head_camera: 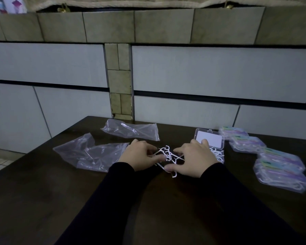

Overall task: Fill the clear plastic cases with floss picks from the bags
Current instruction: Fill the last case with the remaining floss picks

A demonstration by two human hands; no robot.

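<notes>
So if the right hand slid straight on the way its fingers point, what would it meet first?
Most likely the open clear case: the right hand points away and slightly right, with its fingertips already at the case's near edge. Depth is hard to judge in this view.

Near table (pixel 42 200) lies bare; 2 bags (pixel 90 154) crowd left, open case (pixel 209 138) and 4 filled cases (pixel 279 167) right.
</notes>
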